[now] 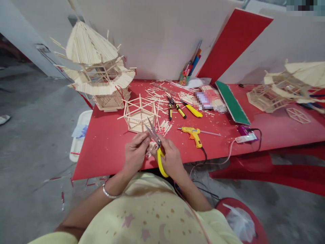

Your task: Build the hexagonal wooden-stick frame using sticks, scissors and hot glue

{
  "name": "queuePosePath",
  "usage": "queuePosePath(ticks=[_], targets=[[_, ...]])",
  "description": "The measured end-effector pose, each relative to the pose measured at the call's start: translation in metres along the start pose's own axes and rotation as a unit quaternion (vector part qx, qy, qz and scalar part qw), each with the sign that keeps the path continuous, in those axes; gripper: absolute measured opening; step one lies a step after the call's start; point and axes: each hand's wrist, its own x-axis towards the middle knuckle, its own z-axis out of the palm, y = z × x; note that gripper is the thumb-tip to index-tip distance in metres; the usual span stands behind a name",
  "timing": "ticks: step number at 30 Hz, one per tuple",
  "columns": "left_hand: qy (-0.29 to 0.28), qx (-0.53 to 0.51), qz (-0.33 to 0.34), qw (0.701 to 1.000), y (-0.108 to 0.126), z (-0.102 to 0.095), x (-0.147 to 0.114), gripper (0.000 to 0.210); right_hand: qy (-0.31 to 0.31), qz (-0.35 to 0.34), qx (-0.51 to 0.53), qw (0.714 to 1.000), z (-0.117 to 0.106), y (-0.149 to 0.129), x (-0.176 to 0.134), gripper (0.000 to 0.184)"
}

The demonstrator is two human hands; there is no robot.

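In my right hand [171, 159] is a pair of scissors with yellow handles [160, 161], blades parted and pointing up and to the left. My left hand [137, 149] is closed in a pinch beside the blades; whatever lies between its fingertips is too small to make out. Just beyond both hands a small hexagonal frame of wooden sticks [138, 126] stands on the red table [101, 145]. A clear packet with wooden sticks [164, 128] lies behind the scissors, partly covered by them and my right hand.
A tall stick pagoda [99, 88] stands at back left, another stick model [269, 96] at right. Pliers [179, 110], a yellow-handled cutter [193, 111] and loose sticks [154, 96] lie behind the frame. A yellow glue gun [193, 133] trails its cord over the table's front edge.
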Motion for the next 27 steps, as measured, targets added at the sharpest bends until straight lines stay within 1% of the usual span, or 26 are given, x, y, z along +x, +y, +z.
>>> queuePosePath(ticks=[6,9,11,14,17,21,24,27], targets=[[0.022,0.037,0.050,0.998,0.003,-0.009,-0.008,0.016,-0.018,-0.008,0.031,0.999,0.005,-0.015,-0.001,0.055],[0.036,0.065,0.092,0.993,0.007,-0.011,-0.010,0.014,-0.016,-0.007,0.053,0.998,0.010,-0.020,-0.002,0.052],[0.047,0.091,0.116,0.988,0.010,-0.011,-0.011,0.013,-0.019,-0.008,0.066,0.998,0.014,-0.021,-0.004,0.049],[0.057,0.114,0.133,0.983,0.013,-0.010,-0.013,0.014,-0.022,-0.007,0.079,0.997,0.019,-0.019,-0.005,0.048],[0.068,0.124,0.150,0.979,0.015,-0.010,-0.014,0.017,-0.010,-0.011,0.083,0.996,0.024,-0.018,-0.005,0.044],[0.089,0.121,0.155,0.976,0.015,-0.013,-0.016,0.020,0.004,-0.018,0.099,0.995,0.033,-0.019,-0.004,0.033],[0.092,0.120,0.148,0.977,0.014,-0.015,-0.018,0.022,0.004,-0.006,0.113,0.994,0.041,-0.021,-0.005,0.023],[0.081,0.118,0.133,0.981,0.011,-0.018,-0.016,0.022,0.011,0.012,0.138,0.990,0.041,-0.024,-0.004,0.023]])
